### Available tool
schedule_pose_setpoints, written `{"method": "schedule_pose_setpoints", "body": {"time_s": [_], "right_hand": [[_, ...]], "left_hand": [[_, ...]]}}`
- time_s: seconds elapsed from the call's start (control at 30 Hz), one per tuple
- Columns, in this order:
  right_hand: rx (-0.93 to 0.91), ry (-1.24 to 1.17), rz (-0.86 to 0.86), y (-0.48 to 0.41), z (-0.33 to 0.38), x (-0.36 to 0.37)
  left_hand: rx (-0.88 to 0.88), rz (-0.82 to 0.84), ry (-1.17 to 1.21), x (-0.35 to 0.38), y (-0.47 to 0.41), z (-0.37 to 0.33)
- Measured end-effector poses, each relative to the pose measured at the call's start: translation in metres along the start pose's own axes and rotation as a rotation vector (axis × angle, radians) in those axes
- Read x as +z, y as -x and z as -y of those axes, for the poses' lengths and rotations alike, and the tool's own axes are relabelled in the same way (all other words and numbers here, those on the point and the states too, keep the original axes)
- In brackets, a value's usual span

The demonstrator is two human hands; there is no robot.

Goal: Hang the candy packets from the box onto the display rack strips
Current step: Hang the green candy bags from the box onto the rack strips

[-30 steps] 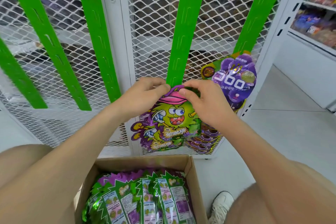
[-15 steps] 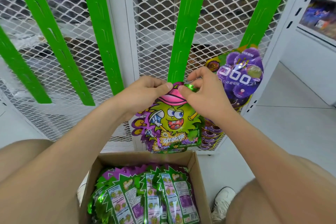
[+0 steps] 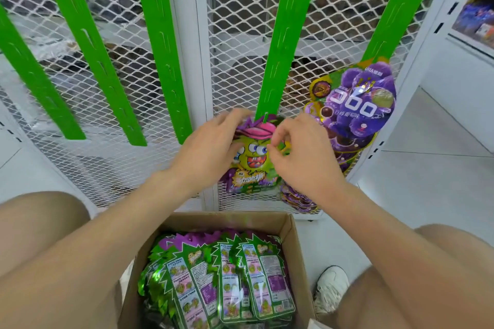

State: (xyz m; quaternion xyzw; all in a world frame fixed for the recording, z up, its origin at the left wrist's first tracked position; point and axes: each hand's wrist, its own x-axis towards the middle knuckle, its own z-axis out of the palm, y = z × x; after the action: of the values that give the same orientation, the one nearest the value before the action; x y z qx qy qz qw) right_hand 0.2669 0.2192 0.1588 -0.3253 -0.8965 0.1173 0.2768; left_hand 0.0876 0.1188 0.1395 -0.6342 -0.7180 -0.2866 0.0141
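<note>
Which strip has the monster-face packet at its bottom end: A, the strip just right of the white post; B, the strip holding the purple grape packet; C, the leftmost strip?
A: the monster-face packet sits at the lower end of the green strip just right of the white post, beside the purple grape packet.

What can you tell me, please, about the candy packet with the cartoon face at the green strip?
The candy packet is a glossy, foil-like pouch with a jagged purple outline, printed with a yellow-green cartoon face, bulging eyes, red mouth, pink cap and yellow lettering. It sits upright at the lower end of a green strip, whose tab shows over its top, before white mesh. The left hand covers its left side, blurred; the right hand seems to pinch its right edge.
</note>
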Motion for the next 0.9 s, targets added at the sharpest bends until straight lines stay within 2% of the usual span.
{"method": "schedule_pose_setpoints", "body": {"time_s": [0.1, 0.17, 0.23, 0.3, 0.37, 0.5, 0.67, 0.77, 0.9], "right_hand": [[0.026, -0.045, 0.377, 0.021, 0.008, 0.019], [0.017, 0.024, 0.638, 0.038, 0.007, 0.047], [0.015, 0.102, 0.828, 0.055, 0.007, 0.078], [0.004, 0.152, 0.959, 0.076, 0.004, 0.109], [0.021, 0.214, 1.05, 0.098, 0.002, 0.133], [0.073, 0.306, 1.143, 0.137, -0.011, 0.176], [0.235, 0.293, 1.244, 0.15, -0.023, 0.205], [0.234, 0.263, 1.2, 0.136, -0.025, 0.198], [0.263, 0.161, 1.034, 0.102, -0.025, 0.168]], "left_hand": [[0.11, -0.172, -0.22, 0.003, 0.015, 0.001], [0.131, -0.104, -0.199, 0.01, 0.028, 0.004], [0.109, 0.201, -0.098, 0.019, 0.044, 0.008], [0.089, 0.567, -0.126, 0.026, 0.057, 0.013], [0.099, 0.822, -0.179, 0.036, 0.069, 0.02], [0.014, 0.996, -0.21, 0.053, 0.09, 0.04], [0.001, 1.041, -0.213, 0.061, 0.091, 0.045], [-0.024, 1.046, -0.187, 0.064, 0.085, 0.042], [-0.027, 1.008, -0.244, 0.06, 0.075, 0.042]]}}
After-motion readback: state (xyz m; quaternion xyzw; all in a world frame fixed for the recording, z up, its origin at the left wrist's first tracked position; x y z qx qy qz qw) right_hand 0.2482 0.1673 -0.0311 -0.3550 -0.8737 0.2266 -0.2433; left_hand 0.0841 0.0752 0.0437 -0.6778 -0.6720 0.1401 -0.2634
